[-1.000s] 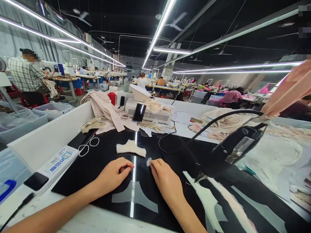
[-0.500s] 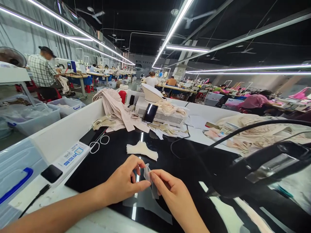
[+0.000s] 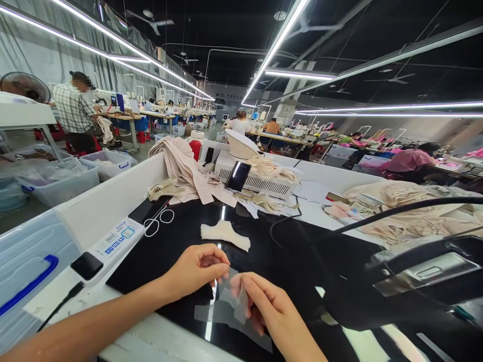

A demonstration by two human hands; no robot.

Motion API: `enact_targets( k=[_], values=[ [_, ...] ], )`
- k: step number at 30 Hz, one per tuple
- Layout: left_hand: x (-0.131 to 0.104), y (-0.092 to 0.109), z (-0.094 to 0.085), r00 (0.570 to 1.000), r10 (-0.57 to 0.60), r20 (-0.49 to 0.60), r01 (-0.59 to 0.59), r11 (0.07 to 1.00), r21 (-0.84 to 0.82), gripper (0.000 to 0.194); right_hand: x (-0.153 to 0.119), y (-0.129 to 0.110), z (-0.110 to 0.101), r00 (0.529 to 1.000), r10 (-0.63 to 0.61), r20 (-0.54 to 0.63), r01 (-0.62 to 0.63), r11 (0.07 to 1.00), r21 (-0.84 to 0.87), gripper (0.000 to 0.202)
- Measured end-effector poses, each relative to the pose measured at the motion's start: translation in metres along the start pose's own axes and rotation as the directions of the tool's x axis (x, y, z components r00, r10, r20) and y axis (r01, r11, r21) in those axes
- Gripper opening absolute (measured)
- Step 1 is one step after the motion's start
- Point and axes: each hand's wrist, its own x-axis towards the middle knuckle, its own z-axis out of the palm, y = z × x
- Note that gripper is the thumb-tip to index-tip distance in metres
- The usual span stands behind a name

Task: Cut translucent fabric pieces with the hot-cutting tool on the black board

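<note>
A small, thin translucent sheet (image 3: pixel 240 304) hangs above the black tabletop, pinched between the thumb and fingers of my right hand (image 3: pixel 269 306). My left hand (image 3: pixel 196 269) has its thumb and fingertips closed at the sheet's upper edge, a short way left of my right fingertips. Below both hands a larger translucent cut piece (image 3: pixel 253 333) lies flat on the black surface (image 3: pixel 166 261). Beyond my fingers rests a cream, curved fabric piece (image 3: pixel 225 235), touched by neither hand.
A dark machine arm (image 3: pixel 377 281) with a cable reaches in from the right. Fabric strips (image 3: pixel 184 166), a phone (image 3: pixel 239 175) and a vented white box (image 3: pixel 260 185) stand at the back. A white power strip-like box (image 3: pixel 118 239) lies left. Co-workers sit farther off.
My fingers have shifted on the thin sheet, and it now spans a see-through stretch between both hands. My right fingers have curled more. The whole view has swung slightly left.
</note>
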Motion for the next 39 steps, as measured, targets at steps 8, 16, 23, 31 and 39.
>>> enact_targets(
  k=[8, 16, 23, 31, 39],
  values=[
    [-0.001, 0.004, 0.0, 0.999, -0.048, 0.023, 0.05, 0.996, -0.08, 0.023, -0.006, -0.006, 0.007, 0.998, -0.029, -0.06, 0.02, 0.988, -0.15, 0.046],
    [0.0, 0.011, -0.005, 0.995, -0.097, 0.01, 0.097, 0.985, -0.143, 0.027, -0.013, 0.003, -0.004, 0.993, -0.009, -0.116, -0.012, 0.984, -0.175, 0.032],
    [0.0, 0.007, -0.005, 0.994, -0.113, -0.011, 0.108, 0.974, -0.201, 0.035, -0.022, 0.008, -0.01, 0.984, 0.014, -0.179, -0.024, 0.998, -0.053, 0.036],
    [-0.002, 0.002, -0.01, 0.987, -0.158, -0.012, 0.152, 0.963, -0.221, 0.035, -0.03, 0.005, -0.004, 0.956, 0.059, -0.288, -0.053, 0.998, 0.03, 0.034],
    [-0.002, 0.004, -0.009, 0.977, -0.21, -0.041, 0.193, 0.948, -0.254, 0.044, -0.028, 0.012, -0.005, 0.943, 0.08, -0.322, -0.043, 0.992, 0.118, 0.045]
  ],
)
